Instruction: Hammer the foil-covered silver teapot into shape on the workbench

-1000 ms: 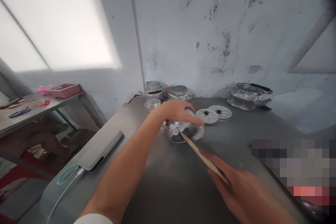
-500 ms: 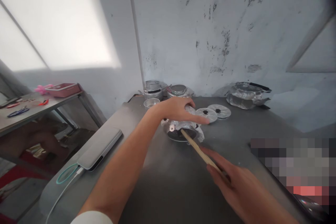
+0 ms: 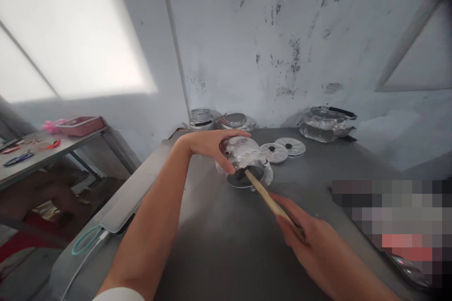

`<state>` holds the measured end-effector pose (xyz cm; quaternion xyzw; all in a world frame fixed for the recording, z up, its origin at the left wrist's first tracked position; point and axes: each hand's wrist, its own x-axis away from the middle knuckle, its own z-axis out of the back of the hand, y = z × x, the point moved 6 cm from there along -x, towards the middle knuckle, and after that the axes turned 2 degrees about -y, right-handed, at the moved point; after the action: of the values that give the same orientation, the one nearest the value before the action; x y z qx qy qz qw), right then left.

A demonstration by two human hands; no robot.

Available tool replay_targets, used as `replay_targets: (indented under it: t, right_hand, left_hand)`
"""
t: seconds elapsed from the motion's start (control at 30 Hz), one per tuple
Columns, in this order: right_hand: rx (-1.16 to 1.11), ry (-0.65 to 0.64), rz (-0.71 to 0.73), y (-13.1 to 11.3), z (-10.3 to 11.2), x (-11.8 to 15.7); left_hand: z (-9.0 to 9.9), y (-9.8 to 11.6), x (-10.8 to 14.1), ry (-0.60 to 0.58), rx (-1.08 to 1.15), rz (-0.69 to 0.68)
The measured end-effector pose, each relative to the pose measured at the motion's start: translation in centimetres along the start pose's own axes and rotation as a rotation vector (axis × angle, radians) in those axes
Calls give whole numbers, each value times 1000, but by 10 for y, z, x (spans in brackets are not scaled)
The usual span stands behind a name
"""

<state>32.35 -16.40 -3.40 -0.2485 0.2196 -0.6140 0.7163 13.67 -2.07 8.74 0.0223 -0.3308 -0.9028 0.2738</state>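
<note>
A glass-like kettle in clear plastic wrap (image 3: 243, 153) lies tilted on the table, its dark round mouth facing me. My left hand (image 3: 208, 146) grips its left side, thumb near the mouth and fingers over the top. A pale wooden stick (image 3: 266, 196) runs from my right hand (image 3: 303, 230) into that mouth. My right fingers are closed around the stick's near end. Something dark sits where the stick enters; whether it belongs to the stick or the kettle I cannot tell. Behind to the right lie two round wrapped lids (image 3: 273, 153) with black knobs.
Against the wall stand two wrapped pots (image 3: 235, 121) at left and another wrapped kettle (image 3: 325, 124) at right. A grey power bank (image 3: 123, 211) with a white cable lies left of my forearm. On a side table sits a pink basket (image 3: 80, 126). A dark device (image 3: 406, 268) is at right.
My left hand has shifted left and turned, its thumb now near the kettle's mouth, showing more of the wrapped body. The stick stays in the mouth. The view has swung slightly right.
</note>
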Motion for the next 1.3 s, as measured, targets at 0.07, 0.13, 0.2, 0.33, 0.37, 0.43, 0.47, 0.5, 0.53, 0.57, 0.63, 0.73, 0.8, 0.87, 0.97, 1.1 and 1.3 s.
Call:
replay_targets:
  t: [0.07,0.13,0.2,0.33,0.37,0.43,0.47,0.5,0.53,0.57,0.63,0.73,0.8,0.87,0.97,1.1,1.3]
  right_hand:
    - [-30,13,9,1,-1,0]
    - [-76,15,-7,2,-2,-1]
    - [-140,-17,-55,3,-4,-2]
    - [-370,-142,-173,3,-15,-1]
    - [-444,-180,-199,2,-18,0]
    - [-583,-263,-237,-1,-25,3]
    - [-637,-299,-257,-3,-29,6]
    - [-682,-328,-277,-5,-32,8]
    - [-717,-348,-300,-7,-34,10]
    - [-745,-361,-323,-8,-36,12]
    - [-772,-377,-359,-11,-39,15]
    - [-745,-400,-391,-12,-44,18]
    - [-694,-411,-396,-11,-45,20]
    - [-628,-403,-385,-10,-45,20]
    - [-526,-335,-340,-9,-38,20]
    - [-481,-254,-255,-12,-33,22]
    - [-423,-312,-279,-11,-41,23]
  left_hand:
    - [-3,-1,-6,34,10,4]
    - [-8,-1,-13,27,8,23]
    - [-15,0,-21,19,-10,29]
    - [-20,4,-33,126,-98,-46]
    - [-20,4,-35,137,-115,-54]
    - [-22,4,-35,129,-143,-43]
    - [-21,3,-34,121,-154,-30]
    - [-20,3,-32,113,-160,-15]
    - [-19,3,-30,103,-158,0]
    - [-18,3,-27,91,-150,11]
    - [-17,3,-24,59,-116,28]
    - [-17,4,-21,22,-70,43]
    - [-18,5,-21,19,-61,33]
    - [-19,8,-21,17,-67,-1]
    - [-20,10,-21,14,-101,-65]
    - [-19,9,-21,-1,-116,-85]
    - [-19,9,-21,-19,-109,-93]
